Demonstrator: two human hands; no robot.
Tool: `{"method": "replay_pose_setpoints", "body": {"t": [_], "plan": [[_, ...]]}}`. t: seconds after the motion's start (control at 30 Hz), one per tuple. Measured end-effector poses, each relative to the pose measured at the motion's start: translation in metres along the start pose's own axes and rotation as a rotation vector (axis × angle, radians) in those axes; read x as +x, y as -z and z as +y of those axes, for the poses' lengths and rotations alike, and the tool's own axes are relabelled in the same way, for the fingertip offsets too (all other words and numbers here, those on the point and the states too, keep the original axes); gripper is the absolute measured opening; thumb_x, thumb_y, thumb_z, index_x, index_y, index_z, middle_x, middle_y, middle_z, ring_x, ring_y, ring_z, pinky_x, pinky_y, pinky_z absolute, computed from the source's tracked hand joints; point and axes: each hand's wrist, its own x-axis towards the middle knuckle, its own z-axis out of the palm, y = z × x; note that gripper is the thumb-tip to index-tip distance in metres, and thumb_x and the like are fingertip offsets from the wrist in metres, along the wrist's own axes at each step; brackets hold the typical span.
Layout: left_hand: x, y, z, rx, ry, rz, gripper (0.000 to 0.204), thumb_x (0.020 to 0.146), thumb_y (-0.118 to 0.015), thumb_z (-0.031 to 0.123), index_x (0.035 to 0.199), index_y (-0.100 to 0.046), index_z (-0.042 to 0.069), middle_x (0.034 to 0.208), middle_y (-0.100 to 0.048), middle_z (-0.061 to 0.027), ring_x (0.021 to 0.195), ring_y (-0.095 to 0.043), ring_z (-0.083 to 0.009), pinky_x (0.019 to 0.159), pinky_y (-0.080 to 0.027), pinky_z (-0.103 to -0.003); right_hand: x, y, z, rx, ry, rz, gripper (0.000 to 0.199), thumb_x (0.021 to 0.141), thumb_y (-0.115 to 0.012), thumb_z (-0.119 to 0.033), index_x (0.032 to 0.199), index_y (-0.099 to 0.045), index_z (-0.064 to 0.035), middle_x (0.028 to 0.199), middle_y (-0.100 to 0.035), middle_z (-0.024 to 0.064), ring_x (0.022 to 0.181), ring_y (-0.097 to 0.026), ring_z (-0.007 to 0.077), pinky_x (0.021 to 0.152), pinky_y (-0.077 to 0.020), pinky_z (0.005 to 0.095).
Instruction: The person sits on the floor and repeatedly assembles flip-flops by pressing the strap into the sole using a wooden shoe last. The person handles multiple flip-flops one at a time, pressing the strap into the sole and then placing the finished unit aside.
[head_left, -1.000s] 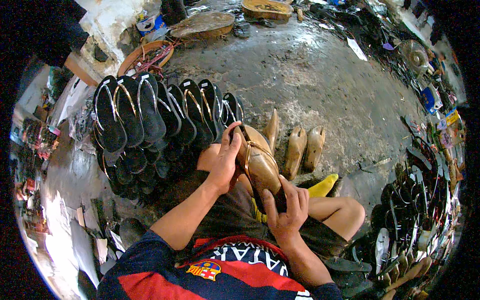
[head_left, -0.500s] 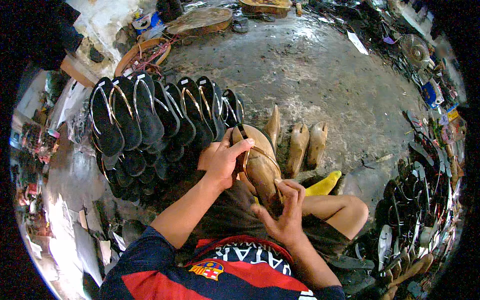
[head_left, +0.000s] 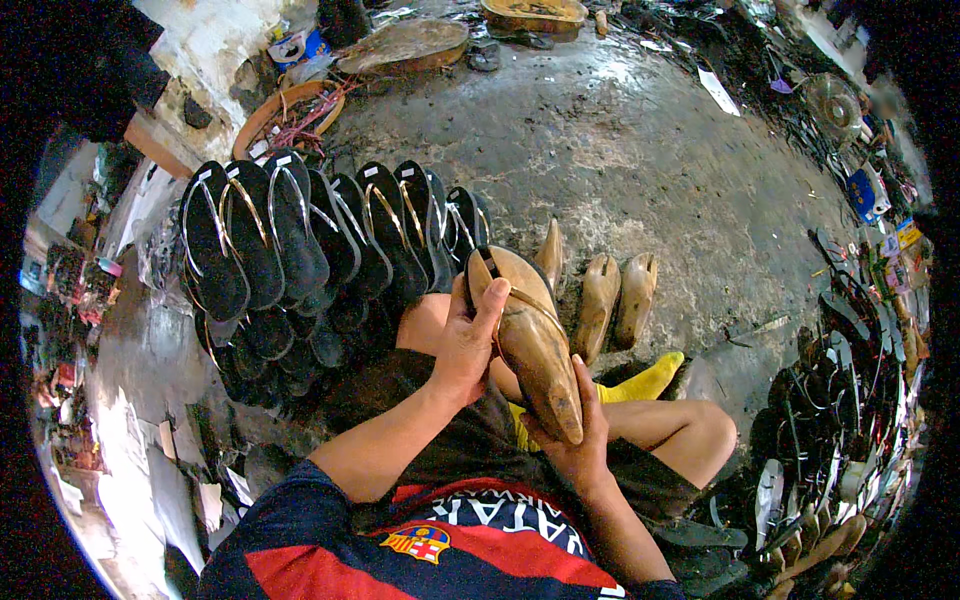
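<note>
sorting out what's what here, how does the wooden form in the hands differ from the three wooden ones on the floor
The held wooden form is gripped by the left hand at its front and the right hand at its heel; the three floor forms lie untouched on the concrete. The held one carries a thin strap across it; the floor ones look bare. All are tan, foot-shaped wood.

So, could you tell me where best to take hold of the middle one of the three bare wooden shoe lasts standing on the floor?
Grip the middle wooden shoe last around its narrow upper half, coming from above and the person's side. It stands upright with its top free, while neighbouring lasts crowd its flanks, so fingers probably fit best front and back. Both the left hand and right hand are occupied with the sandal on a last.
</note>
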Motion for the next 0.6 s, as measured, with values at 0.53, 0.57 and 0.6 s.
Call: {"method": "replay_pose_setpoints", "body": {"t": [0.53, 0.57, 0.6], "plan": [[-0.016, 0.01, -0.031, -0.191, 0.178, -0.301, 0.07, 0.089, -0.081, 0.034, 0.143, -0.045, 0.007, 0.126, -0.064, -0.0057, 0.116, -0.062, -0.0221, 0.102, -0.05, -0.04, -0.006, -0.011, 0.007, -0.044, 0.003, 0.144, 0.091, 0.071, -0.087, -0.002, 0.148, -0.038, 0.0029, 0.136, -0.055, 0.0195, 0.126, -0.057, 0.0303, 0.106, -0.0478, 0.0377], [-0.016, 0.01, -0.034, -0.185, 0.209, -0.276, 0.069, 0.089, -0.08, 0.035, 0.142, -0.045, 0.007, 0.125, -0.064, -0.0058, 0.115, -0.063, -0.0222, 0.101, -0.051, -0.04, -0.007, -0.013, 0.005, -0.03, 0.015, 0.168, 0.09, 0.071, -0.088, -0.003, 0.147, -0.039, 0.0031, 0.136, -0.054, 0.0195, 0.126, -0.056, 0.0304, 0.105, -0.048, 0.0377], [-0.016, 0.01, -0.036, -0.193, 0.222, -0.268, 0.068, 0.09, -0.079, 0.035, 0.141, -0.046, 0.006, 0.124, -0.064, -0.0058, 0.113, -0.064, -0.0223, 0.1, -0.051, -0.04, -0.007, -0.015, 0.003, -0.042, 0.015, 0.147, 0.092, 0.071, -0.087, -0.002, 0.148, -0.037, 0.0024, 0.136, -0.053, 0.0208, 0.126, -0.056, 0.0323, 0.106, -0.0471, 0.0391]]}}
